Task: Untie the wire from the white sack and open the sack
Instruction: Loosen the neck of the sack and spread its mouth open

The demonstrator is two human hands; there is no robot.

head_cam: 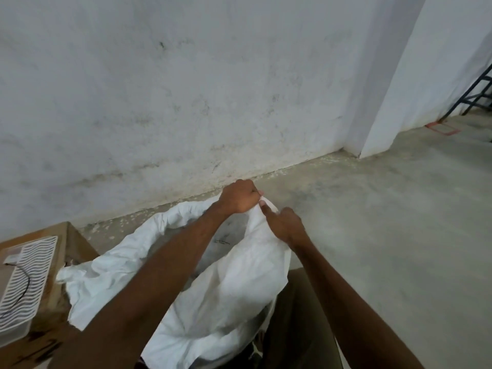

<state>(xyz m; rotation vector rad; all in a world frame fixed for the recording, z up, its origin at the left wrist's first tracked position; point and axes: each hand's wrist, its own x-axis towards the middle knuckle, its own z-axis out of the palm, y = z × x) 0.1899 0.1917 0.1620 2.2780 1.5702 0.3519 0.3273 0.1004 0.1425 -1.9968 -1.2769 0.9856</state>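
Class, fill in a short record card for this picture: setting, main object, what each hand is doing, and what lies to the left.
Setting: bare concrete floor beside a stained white wall
Main object: white sack, mouth open
Left hand: closed on the sack's far rim
Right hand: pinching the same rim, beside it
Left side: cardboard box carrying a white slotted tray
Wire: not visible

Sack [218, 296] interior, wire hidden

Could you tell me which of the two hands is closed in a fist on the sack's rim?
The left hand, fisted at the white sack's far edge; the right hand pinches beside it.
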